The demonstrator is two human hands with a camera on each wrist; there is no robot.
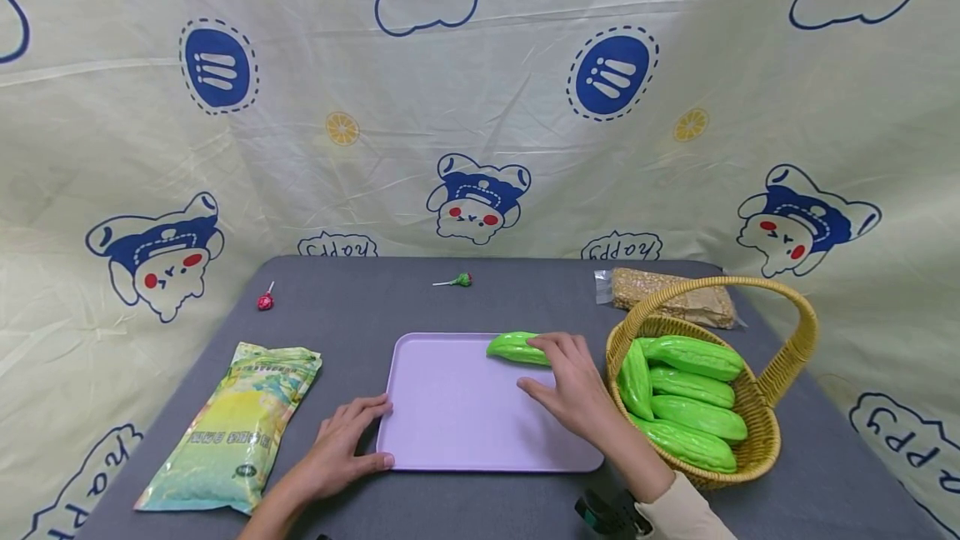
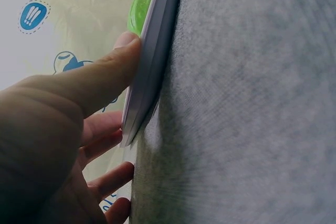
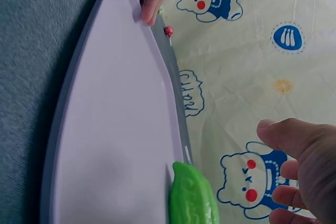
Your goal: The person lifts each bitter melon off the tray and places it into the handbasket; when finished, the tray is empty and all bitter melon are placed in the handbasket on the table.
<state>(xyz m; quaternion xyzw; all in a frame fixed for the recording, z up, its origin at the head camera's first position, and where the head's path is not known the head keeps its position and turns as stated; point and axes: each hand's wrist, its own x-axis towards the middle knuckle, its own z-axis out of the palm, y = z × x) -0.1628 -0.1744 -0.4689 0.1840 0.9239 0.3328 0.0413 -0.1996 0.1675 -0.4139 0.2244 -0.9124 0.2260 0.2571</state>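
Note:
A lilac tray (image 1: 465,415) lies on the dark grey table. My left hand (image 1: 343,450) touches the tray's left edge with thumb and fingertips, its fingers fairly straight. On the tray's far side sits a green bitter gourd (image 1: 512,347), its right end hidden behind my right hand (image 1: 573,390) in the head view. In the right wrist view, the right thumb and fingers are spread apart, clear of that gourd (image 3: 193,198). Close to the right forearm stands a wicker basket (image 1: 767,452) with several similar gourds (image 1: 697,415) inside.
A yellow-green printed bag (image 1: 236,432) lies left of the left hand. Two wrapped lollipops, one red (image 1: 266,301) and one green (image 1: 462,280), lie toward the back. Behind the basket's tall handle (image 1: 801,340) is a clear pack of grains (image 1: 660,290).

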